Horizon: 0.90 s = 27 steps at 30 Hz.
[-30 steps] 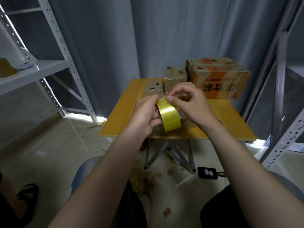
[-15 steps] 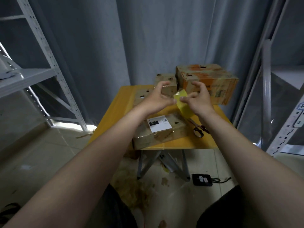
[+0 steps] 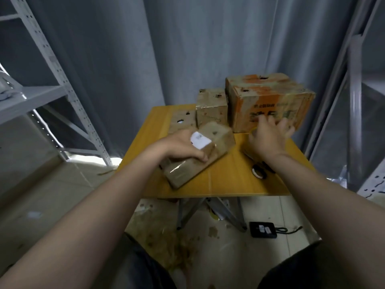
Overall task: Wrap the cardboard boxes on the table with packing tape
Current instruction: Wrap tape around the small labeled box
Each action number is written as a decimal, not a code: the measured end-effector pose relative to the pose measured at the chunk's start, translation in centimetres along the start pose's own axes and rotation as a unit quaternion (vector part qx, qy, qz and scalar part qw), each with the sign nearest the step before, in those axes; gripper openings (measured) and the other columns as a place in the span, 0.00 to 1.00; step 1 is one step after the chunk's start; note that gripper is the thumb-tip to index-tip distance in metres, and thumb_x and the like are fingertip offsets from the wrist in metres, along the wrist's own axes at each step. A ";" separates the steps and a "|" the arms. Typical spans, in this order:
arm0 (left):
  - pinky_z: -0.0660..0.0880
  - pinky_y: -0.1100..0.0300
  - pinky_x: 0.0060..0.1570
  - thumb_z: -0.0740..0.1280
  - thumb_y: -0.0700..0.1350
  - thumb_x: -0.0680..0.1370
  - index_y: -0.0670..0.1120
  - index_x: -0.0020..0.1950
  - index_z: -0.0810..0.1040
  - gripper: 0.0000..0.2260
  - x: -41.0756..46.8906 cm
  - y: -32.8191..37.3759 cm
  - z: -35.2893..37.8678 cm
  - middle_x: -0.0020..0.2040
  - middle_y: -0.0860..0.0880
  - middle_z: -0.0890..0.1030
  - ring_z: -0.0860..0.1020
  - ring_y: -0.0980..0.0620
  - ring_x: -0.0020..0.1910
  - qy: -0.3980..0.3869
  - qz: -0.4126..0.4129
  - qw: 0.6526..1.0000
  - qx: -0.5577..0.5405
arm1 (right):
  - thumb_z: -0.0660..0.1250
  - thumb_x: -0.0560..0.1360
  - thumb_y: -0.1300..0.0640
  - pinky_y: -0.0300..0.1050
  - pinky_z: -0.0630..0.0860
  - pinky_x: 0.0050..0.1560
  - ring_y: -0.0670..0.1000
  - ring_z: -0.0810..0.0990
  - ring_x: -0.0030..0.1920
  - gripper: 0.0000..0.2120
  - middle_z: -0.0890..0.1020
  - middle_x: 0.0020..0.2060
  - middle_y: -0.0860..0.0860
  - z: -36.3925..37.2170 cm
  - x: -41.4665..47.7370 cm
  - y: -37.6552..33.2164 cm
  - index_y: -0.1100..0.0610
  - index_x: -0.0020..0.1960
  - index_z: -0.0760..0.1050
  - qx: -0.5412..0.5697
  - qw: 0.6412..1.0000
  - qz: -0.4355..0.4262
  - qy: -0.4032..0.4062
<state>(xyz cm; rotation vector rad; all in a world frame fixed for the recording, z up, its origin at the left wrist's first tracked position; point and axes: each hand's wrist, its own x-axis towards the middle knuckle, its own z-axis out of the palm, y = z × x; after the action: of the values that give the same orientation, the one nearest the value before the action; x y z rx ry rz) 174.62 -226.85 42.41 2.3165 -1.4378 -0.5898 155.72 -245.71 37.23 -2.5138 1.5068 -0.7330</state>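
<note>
At frame centre the left hand (image 3: pixel 181 150) grips the labelled box (image 3: pixel 216 142), skewed on the table (image 3: pixel 229 180), while the blurred right hand (image 3: pixel 268 138), centre right, spreads open; best to hold the box firm and square before taping.

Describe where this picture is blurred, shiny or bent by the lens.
Head view: the right hand is smeared by motion, its fingers indistinct; the left hand on the labelled box is sharper; clear tape on that box shows glare; the shelving uprights lean outward, a wide-angle effect.
</note>
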 end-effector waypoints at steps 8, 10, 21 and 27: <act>0.77 0.50 0.59 0.79 0.65 0.65 0.50 0.73 0.65 0.43 0.8 1.5 0.2 0.63 0.53 0.78 0.79 0.49 0.61 0.349 -0.068 0.895 -0.271 | 0.58 0.85 0.41 0.39 0.69 0.44 0.43 0.77 0.50 0.14 0.77 0.48 0.40 -3.1 -1.5 -10.6 0.50 0.62 0.71 0.469 0.883 0.002 -0.027; 0.76 0.49 0.61 0.77 0.68 0.65 0.50 0.72 0.62 0.44 1.3 2.3 0.8 0.65 0.50 0.75 0.78 0.45 0.62 0.382 -0.093 0.881 -0.263 | 0.55 0.84 0.37 0.44 0.70 0.51 0.47 0.77 0.55 0.22 0.78 0.54 0.44 -2.7 -2.4 -12.3 0.52 0.67 0.68 0.483 0.873 -0.006 -0.067; 0.79 0.41 0.56 0.72 0.71 0.69 0.50 0.61 0.61 0.35 4.0 3.3 3.0 0.61 0.48 0.74 0.78 0.43 0.60 0.376 -0.116 0.863 -0.318 | 0.46 0.82 0.31 0.55 0.75 0.50 0.58 0.82 0.55 0.24 0.81 0.55 0.51 0.8 -2.8 -11.9 0.48 0.64 0.61 0.354 0.932 -0.075 0.005; 0.78 0.41 0.58 0.75 0.67 0.67 0.48 0.60 0.61 0.36 5.4 2.7 3.6 0.60 0.47 0.78 0.78 0.43 0.61 0.386 -0.095 0.844 -0.361 | 0.50 0.85 0.38 0.53 0.72 0.46 0.57 0.81 0.50 0.16 0.81 0.49 0.51 2.0 -0.7 -11.6 0.50 0.59 0.62 0.373 0.925 -0.071 0.011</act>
<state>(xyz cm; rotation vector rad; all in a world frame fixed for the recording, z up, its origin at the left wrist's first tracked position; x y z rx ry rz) 172.86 -233.09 39.83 1.7368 -0.4789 -0.1377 165.59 -239.61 39.19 -2.0247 0.8104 -1.0996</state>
